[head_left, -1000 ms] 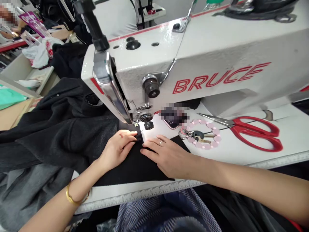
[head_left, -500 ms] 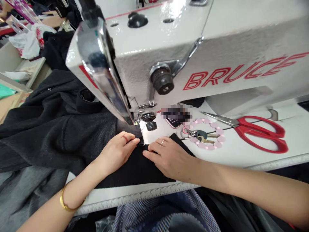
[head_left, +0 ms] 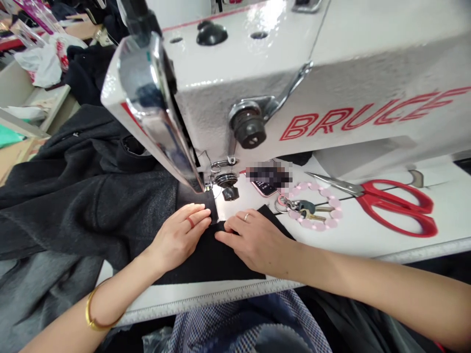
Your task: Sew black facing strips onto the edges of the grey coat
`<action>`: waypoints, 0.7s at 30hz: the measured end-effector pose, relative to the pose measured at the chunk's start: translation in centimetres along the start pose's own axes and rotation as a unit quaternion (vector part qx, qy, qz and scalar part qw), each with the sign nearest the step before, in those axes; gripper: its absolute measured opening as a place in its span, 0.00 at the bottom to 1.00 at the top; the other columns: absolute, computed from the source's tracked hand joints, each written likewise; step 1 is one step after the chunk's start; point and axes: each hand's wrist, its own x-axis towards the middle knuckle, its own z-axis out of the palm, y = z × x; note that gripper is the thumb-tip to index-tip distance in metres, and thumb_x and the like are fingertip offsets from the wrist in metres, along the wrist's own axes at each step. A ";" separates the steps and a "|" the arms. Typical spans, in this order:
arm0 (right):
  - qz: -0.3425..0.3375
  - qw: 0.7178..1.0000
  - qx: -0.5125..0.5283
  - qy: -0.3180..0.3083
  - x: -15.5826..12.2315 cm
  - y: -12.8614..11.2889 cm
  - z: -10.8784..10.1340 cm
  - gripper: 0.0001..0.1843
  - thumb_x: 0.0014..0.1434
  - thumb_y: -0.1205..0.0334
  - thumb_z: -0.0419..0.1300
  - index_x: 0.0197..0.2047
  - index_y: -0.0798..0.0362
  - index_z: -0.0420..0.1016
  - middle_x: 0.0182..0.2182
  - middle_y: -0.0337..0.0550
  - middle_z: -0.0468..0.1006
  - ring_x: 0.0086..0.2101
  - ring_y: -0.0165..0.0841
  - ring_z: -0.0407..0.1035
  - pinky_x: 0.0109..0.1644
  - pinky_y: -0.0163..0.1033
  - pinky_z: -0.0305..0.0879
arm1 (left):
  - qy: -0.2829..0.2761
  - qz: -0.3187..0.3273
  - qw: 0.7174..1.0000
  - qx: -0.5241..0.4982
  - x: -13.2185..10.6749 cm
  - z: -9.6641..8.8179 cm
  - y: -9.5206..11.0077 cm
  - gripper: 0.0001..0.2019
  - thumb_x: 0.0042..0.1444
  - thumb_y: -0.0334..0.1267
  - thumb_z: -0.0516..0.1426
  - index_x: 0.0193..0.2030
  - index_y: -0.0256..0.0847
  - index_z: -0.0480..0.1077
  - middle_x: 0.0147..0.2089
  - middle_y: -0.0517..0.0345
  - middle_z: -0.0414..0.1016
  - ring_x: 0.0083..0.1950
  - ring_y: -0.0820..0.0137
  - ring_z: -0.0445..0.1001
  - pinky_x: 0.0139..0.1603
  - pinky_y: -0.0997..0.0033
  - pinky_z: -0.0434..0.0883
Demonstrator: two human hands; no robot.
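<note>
A dark garment (head_left: 147,201) lies under the needle end of a white sewing machine (head_left: 206,93). A black fabric piece (head_left: 206,264) reaches from it toward the table's front edge. My left hand (head_left: 180,235) rests on the fabric just in front of the presser area, its fingers stretched out flat and side by side. To its right my right hand (head_left: 253,240) grips the upper edge of the black piece, thumb and fingers drawn together. The fold under these fingertips is partly hidden. A small gap separates the two hands.
Red-handled scissors (head_left: 397,206) lie on the table at right. Beside them are a key ring with a pink bead loop (head_left: 312,223) and a phone (head_left: 267,189). A ruler strip (head_left: 213,296) runs along the front edge. White plastic bags (head_left: 44,61) sit at far left.
My left hand has shifted slightly left, and its fingers have gone from a pinch at the fabric edge to lying flatter on the cloth. My right hand has barely moved.
</note>
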 end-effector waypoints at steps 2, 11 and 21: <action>-0.004 1.000 -0.001 -0.003 0.0 0.0 0.0 0.14 0.57 0.71 0.48 0.43 0.53 0.69 0.32 0.42 0.68 0.30 0.32 0.56 0.36 0.38 0.49 | 0.011 0.002 1.000 0.003 0.1 0.0 0.0 0.09 0.53 0.26 0.53 0.42 0.34 0.67 0.44 0.49 0.74 0.50 0.63 0.69 0.50 0.57 0.70; 0.055 0.998 -0.036 -0.007 2.6 1.3 -0.5 0.21 0.57 0.54 0.52 0.49 0.59 0.62 0.45 0.53 0.67 0.42 0.40 0.61 0.40 0.43 0.54 | 0.021 -0.017 0.999 0.019 0.6 0.0 0.1 0.07 0.54 0.30 0.53 0.37 0.36 0.71 0.39 0.54 0.75 0.46 0.65 0.72 0.46 0.64 0.73; 0.074 0.994 -0.075 -0.021 4.4 2.7 -0.4 0.17 0.56 0.53 0.52 0.42 0.59 0.68 0.39 0.51 0.71 0.42 0.43 0.61 0.44 0.46 0.52 | 0.017 -0.024 0.999 0.015 1.5 0.2 -1.5 0.09 0.55 0.31 0.50 0.37 0.38 0.71 0.38 0.56 0.75 0.44 0.69 0.72 0.47 0.68 0.71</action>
